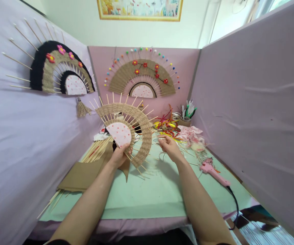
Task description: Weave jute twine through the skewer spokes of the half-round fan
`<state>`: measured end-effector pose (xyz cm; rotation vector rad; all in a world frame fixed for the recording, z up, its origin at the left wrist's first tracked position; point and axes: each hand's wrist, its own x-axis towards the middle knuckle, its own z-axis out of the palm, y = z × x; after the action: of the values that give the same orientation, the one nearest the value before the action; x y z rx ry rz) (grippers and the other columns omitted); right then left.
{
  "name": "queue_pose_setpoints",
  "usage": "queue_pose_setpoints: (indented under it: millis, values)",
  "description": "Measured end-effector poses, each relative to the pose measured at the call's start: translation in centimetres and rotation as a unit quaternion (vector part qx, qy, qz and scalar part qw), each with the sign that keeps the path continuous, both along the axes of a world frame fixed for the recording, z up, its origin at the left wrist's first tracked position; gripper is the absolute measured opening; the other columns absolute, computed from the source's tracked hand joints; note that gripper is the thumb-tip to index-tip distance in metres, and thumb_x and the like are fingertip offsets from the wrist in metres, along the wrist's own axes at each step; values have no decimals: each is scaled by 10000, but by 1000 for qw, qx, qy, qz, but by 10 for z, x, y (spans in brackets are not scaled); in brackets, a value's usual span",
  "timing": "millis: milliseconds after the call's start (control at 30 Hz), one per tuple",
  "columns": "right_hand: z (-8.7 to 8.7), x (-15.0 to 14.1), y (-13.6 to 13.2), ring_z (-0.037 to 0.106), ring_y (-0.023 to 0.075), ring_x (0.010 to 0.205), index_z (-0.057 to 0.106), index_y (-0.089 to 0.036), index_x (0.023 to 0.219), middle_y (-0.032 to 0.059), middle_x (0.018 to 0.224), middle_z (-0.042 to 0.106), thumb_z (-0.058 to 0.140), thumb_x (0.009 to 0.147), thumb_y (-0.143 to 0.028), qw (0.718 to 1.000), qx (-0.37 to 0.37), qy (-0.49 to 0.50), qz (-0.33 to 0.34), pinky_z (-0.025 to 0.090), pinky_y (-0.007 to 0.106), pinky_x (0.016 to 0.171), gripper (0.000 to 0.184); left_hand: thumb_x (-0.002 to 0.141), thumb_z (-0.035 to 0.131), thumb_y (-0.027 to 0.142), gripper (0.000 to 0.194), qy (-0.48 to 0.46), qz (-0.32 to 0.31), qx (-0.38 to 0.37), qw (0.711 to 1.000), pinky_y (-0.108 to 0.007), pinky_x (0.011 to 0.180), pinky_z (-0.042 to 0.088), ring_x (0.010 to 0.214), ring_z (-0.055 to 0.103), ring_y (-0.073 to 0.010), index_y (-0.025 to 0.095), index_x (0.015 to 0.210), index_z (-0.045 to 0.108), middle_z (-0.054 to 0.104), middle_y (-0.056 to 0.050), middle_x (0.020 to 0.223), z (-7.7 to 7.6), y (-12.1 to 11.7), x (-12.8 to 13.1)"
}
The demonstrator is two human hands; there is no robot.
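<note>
Held up over the table is a woven fan (145,131), a half-ring of tan cord laced through thin wooden sticks that poke out past its edge. Its centre is a half-disc of white cloth (120,133) with red dots. My left hand (120,156) is closed round the fan's lower edge beside that half-disc. Just off the fan's right side, my right hand (169,146) is closed in a pinch near the stick tips. What it pinches is too thin to make out; a fine loop of cord (162,155) shows below its fingers.
A pink glue gun (214,173) lies at right with its cable over the edge. Brown cardboard (79,175) and a bundle of sticks (97,149) lie at left. Coloured strips (168,125) and a tool cup (184,121) stand behind. Finished fans (142,73) hang on the partitions.
</note>
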<state>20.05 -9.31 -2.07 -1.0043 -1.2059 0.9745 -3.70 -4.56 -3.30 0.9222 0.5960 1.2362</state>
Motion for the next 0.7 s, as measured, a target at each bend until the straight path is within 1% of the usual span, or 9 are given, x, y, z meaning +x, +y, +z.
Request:
queue_pose_setpoints:
  millis: [67,133,300,467,567,700]
  values:
    - [-3,-1,4,333,66,429,528,-180,971,-90,506,424,634,699,-463,998,16,-2,-56,241,202,414,406,652,697,183,190,1,17,-6,1000,-177,436,400,551,538,-83,122,805,603,594,-7,685,0,1,0]
    - [-4,-1,6,353,75,452,513,-187,947,-86,519,437,641,691,-455,995,35,-3,-97,265,207,433,392,656,694,180,171,1,28,-9,1000,-174,434,402,551,541,-82,119,791,607,590,-5,673,0,1,0]
    - [-5,0,7,352,86,491,532,-186,879,-73,533,421,627,708,-436,982,86,-31,-164,285,220,465,317,662,695,185,198,-12,31,8,999,-161,434,401,561,541,-72,120,828,609,598,-4,716,0,3,-1]
    - [-6,2,7,378,93,535,584,-167,813,-36,587,470,607,730,-426,976,106,-63,-181,305,232,495,273,657,700,183,218,-14,30,6,999,-164,432,396,565,542,-77,122,844,607,598,-4,713,-1,3,-1]
    - [-7,3,7,388,100,547,616,-160,826,-23,600,490,591,738,-435,974,105,-84,-185,316,238,501,291,654,700,181,218,-12,36,2,999,-162,430,390,559,541,-73,124,841,605,595,1,711,1,2,-1]
    - [-7,4,6,370,101,535,642,-160,842,-20,586,478,585,742,-431,972,107,-95,-188,297,238,487,295,657,694,172,225,-11,39,-4,999,-160,430,392,562,549,-74,124,857,604,599,1,726,3,0,0]
